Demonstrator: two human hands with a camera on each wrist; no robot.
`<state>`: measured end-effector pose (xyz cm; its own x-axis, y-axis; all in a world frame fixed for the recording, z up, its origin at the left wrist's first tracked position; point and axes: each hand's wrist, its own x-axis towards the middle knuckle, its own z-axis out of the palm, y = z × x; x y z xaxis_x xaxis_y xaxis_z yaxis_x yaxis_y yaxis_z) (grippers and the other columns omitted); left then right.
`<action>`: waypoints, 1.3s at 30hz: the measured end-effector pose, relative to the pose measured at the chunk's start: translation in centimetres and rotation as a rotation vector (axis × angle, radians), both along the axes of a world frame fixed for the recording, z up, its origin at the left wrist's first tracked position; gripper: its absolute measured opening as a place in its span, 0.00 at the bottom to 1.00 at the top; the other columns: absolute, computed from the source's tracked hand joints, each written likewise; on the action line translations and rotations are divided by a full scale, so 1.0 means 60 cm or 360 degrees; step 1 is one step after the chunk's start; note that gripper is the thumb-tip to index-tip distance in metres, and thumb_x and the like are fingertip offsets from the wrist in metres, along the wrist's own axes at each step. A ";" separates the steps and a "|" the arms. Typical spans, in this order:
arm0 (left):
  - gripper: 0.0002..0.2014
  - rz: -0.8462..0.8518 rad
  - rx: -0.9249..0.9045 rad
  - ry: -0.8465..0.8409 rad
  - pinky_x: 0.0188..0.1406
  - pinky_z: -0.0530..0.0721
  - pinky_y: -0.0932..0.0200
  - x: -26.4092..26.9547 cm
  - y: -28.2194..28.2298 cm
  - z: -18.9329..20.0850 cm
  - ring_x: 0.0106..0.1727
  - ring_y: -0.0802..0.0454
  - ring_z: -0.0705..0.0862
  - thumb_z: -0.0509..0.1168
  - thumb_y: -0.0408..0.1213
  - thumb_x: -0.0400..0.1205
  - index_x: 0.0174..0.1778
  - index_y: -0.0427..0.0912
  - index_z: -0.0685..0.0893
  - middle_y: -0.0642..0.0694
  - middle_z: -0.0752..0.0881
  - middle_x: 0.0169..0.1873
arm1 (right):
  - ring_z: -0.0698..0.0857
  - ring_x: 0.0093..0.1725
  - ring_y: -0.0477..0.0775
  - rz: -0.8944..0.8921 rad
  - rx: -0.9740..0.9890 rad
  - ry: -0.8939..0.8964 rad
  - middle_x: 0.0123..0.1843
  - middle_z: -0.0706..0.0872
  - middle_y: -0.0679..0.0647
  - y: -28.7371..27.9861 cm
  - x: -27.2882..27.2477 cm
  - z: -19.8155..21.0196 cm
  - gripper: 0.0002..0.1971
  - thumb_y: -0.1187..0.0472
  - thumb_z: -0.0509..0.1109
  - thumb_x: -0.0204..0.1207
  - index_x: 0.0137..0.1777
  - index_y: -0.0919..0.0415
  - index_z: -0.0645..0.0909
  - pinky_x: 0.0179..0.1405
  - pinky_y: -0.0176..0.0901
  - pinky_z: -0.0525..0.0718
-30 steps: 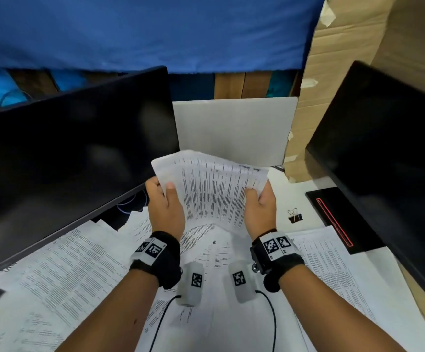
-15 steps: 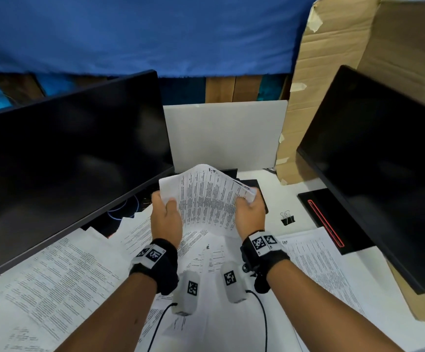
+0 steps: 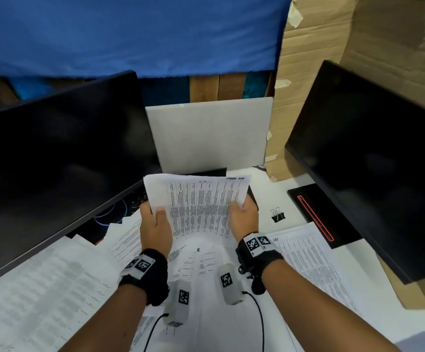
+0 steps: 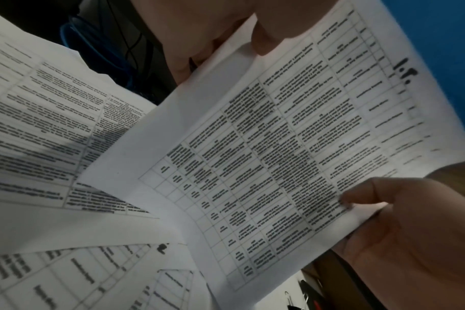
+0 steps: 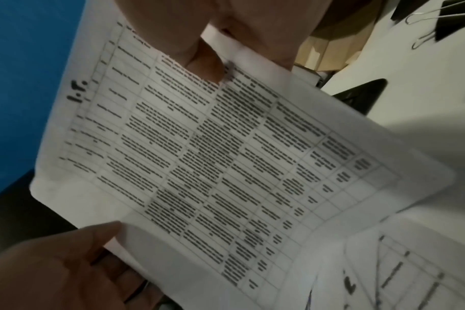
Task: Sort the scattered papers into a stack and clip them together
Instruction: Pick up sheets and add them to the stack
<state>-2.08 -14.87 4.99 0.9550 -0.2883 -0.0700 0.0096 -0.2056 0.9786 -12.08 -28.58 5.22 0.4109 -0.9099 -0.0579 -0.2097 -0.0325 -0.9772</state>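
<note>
Both hands hold a sheaf of printed papers (image 3: 201, 199) upright above the desk; how many sheets it has I cannot tell. My left hand (image 3: 156, 213) pinches its left edge, thumb on the front. My right hand (image 3: 239, 208) pinches the right edge the same way. The wrist views show the sheaf (image 4: 279, 157) (image 5: 213, 157) close up, covered in table text. More printed sheets lie scattered on the desk: at the left (image 3: 41, 288), under my wrists (image 3: 201, 260) and at the right (image 3: 313, 257). A black binder clip (image 3: 277, 215) (image 5: 443, 18) lies on the desk right of my right hand.
A dark monitor (image 3: 61, 161) stands at the left and another (image 3: 374, 153) at the right, its black base (image 3: 315, 212) near the clip. A white board (image 3: 211, 133) leans behind the papers, cardboard (image 3: 308, 59) beside it. Blue cable (image 3: 112, 214) lies under the left monitor.
Both hands kept their hold on the sheaf. They drew slightly closer together, and the sheaf, bowed half a second ago, now stands flatter and more upright.
</note>
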 end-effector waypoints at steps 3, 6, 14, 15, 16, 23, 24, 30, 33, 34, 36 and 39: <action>0.05 -0.0002 -0.0027 -0.0116 0.38 0.76 0.58 -0.008 -0.017 0.022 0.41 0.53 0.80 0.54 0.37 0.88 0.55 0.45 0.75 0.53 0.82 0.40 | 0.86 0.42 0.44 -0.0066 -0.0074 -0.0030 0.50 0.88 0.47 -0.023 -0.025 0.023 0.12 0.71 0.61 0.77 0.55 0.56 0.79 0.41 0.38 0.84; 0.05 -0.0087 -0.0021 -0.0131 0.37 0.77 0.58 -0.020 -0.056 0.026 0.35 0.53 0.78 0.58 0.35 0.84 0.48 0.45 0.80 0.52 0.81 0.33 | 0.85 0.44 0.36 -0.0221 -0.0196 -0.0038 0.48 0.86 0.42 -0.070 -0.071 0.060 0.14 0.71 0.62 0.78 0.59 0.54 0.77 0.41 0.30 0.83; 0.19 -0.0890 0.0388 0.0350 0.24 0.84 0.58 -0.166 -0.140 -0.051 0.18 0.48 0.82 0.63 0.28 0.82 0.24 0.43 0.73 0.42 0.82 0.18 | 0.85 0.42 0.62 -0.0212 -0.0077 0.1058 0.46 0.85 0.58 -0.193 -0.249 -0.018 0.19 0.68 0.58 0.77 0.65 0.52 0.72 0.40 0.50 0.85; 0.19 -0.0954 0.0433 0.0384 0.20 0.81 0.60 -0.187 -0.146 -0.065 0.16 0.49 0.81 0.62 0.26 0.81 0.23 0.41 0.71 0.41 0.81 0.17 | 0.84 0.42 0.62 -0.0199 -0.0025 0.1162 0.46 0.85 0.59 -0.198 -0.270 -0.035 0.18 0.67 0.58 0.77 0.65 0.53 0.71 0.41 0.50 0.84; 0.19 -0.1004 0.0489 0.0405 0.18 0.80 0.61 -0.203 -0.152 -0.080 0.15 0.50 0.81 0.61 0.26 0.81 0.23 0.40 0.70 0.39 0.82 0.18 | 0.83 0.42 0.62 -0.0184 0.0029 0.1235 0.47 0.85 0.59 -0.201 -0.289 -0.051 0.18 0.67 0.58 0.77 0.66 0.54 0.71 0.43 0.50 0.83; 0.10 -0.1273 0.1122 0.0266 0.42 0.91 0.45 -0.263 -0.194 -0.142 0.42 0.37 0.91 0.61 0.34 0.76 0.27 0.42 0.76 0.34 0.91 0.38 | 0.82 0.55 0.63 -0.0105 0.0176 0.1586 0.52 0.83 0.56 -0.214 -0.354 -0.130 0.23 0.68 0.58 0.72 0.67 0.51 0.69 0.63 0.59 0.78; 0.05 -0.1285 0.1227 0.0249 0.49 0.90 0.47 -0.265 -0.197 -0.142 0.48 0.37 0.90 0.62 0.37 0.76 0.36 0.41 0.79 0.36 0.91 0.45 | 0.80 0.60 0.63 -0.0120 0.0130 0.1641 0.58 0.82 0.57 -0.213 -0.357 -0.137 0.24 0.67 0.59 0.73 0.68 0.52 0.69 0.66 0.59 0.76; 0.30 -0.1022 0.1295 0.0436 0.54 0.75 0.57 -0.267 -0.220 -0.165 0.68 0.38 0.77 0.65 0.38 0.79 0.76 0.37 0.64 0.35 0.72 0.71 | 0.71 0.70 0.63 -0.0164 0.0036 0.1648 0.71 0.72 0.60 -0.212 -0.347 -0.164 0.33 0.64 0.65 0.71 0.78 0.54 0.62 0.69 0.58 0.72; 0.31 -0.0897 0.1205 0.0643 0.52 0.73 0.59 -0.257 -0.235 -0.182 0.67 0.38 0.76 0.68 0.37 0.78 0.76 0.36 0.65 0.35 0.73 0.70 | 0.82 0.57 0.63 -0.0165 0.0298 0.1342 0.60 0.81 0.60 -0.218 -0.335 -0.163 0.30 0.67 0.64 0.70 0.73 0.55 0.63 0.54 0.54 0.83; 0.30 -0.0867 0.1153 0.0684 0.51 0.76 0.58 -0.250 -0.237 -0.187 0.66 0.37 0.78 0.69 0.36 0.76 0.74 0.35 0.68 0.34 0.75 0.69 | 0.84 0.48 0.60 -0.0185 0.0376 0.1258 0.53 0.84 0.59 -0.222 -0.333 -0.165 0.28 0.68 0.64 0.70 0.71 0.55 0.63 0.44 0.49 0.83; 0.31 -0.0791 0.1047 0.0750 0.54 0.82 0.53 -0.237 -0.238 -0.201 0.63 0.36 0.82 0.71 0.37 0.71 0.71 0.32 0.73 0.32 0.79 0.66 | 0.83 0.37 0.54 -0.0180 0.0493 0.1161 0.45 0.84 0.56 -0.234 -0.332 -0.161 0.24 0.70 0.64 0.71 0.66 0.55 0.66 0.32 0.42 0.81; 0.31 -0.0689 0.0931 0.0795 0.58 0.85 0.48 -0.217 -0.230 -0.208 0.61 0.34 0.84 0.72 0.39 0.68 0.68 0.29 0.78 0.32 0.83 0.64 | 0.85 0.39 0.57 -0.0012 0.0574 0.0935 0.43 0.86 0.55 -0.247 -0.336 -0.150 0.15 0.69 0.66 0.72 0.59 0.63 0.82 0.40 0.46 0.85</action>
